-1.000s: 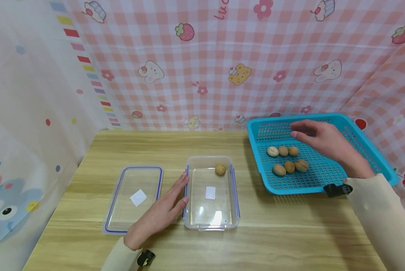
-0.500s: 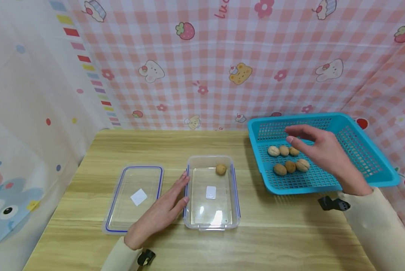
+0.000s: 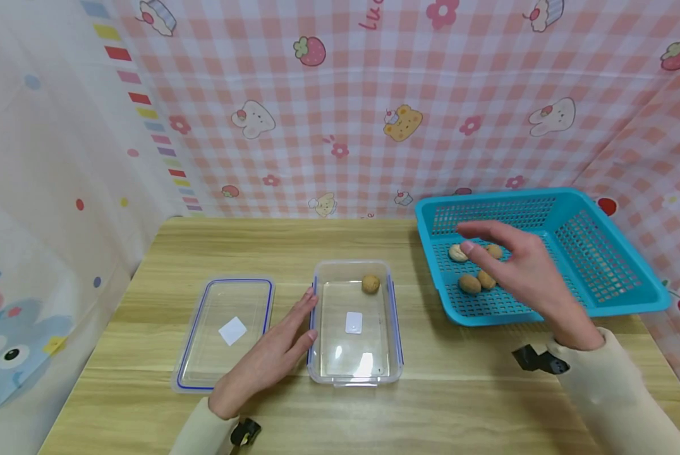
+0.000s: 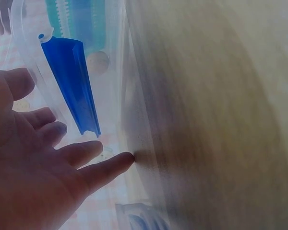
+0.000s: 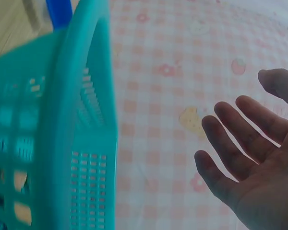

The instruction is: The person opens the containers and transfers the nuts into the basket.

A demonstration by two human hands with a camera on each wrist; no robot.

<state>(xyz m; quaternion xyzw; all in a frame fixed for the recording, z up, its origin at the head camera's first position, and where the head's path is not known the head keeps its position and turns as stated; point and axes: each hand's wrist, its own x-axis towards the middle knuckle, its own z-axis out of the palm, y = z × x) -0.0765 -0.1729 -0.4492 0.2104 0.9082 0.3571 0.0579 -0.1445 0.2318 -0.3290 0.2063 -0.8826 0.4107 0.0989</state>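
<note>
A clear plastic food container (image 3: 354, 373) stands mid-table with a single walnut (image 3: 370, 284) in its far right corner. Against its left wall rest the outstretched fingers of my left hand (image 3: 268, 357); the left wrist view shows that hand (image 4: 53, 163) beside the blue side clip (image 4: 72, 86). My right hand (image 3: 516, 268) hovers over the blue plastic basket (image 3: 596, 253), fingers loosely bent and nothing between them. Several walnuts (image 3: 469, 284) lie in the basket, some of them hidden behind this hand. The right wrist view has the spread hand (image 5: 254, 158) above the basket rim (image 5: 67, 96).
Left of the container lies its clear lid (image 3: 203, 347) with a blue seal, partly behind my left hand. The wooden table (image 3: 442, 404) backs onto a pink checked cloth (image 3: 363, 164), and the basket stands close to the cloth on the right.
My right hand has moved left and slightly toward me over the basket, now covering some of the walnuts. The left hand, container and lid have stayed in place.
</note>
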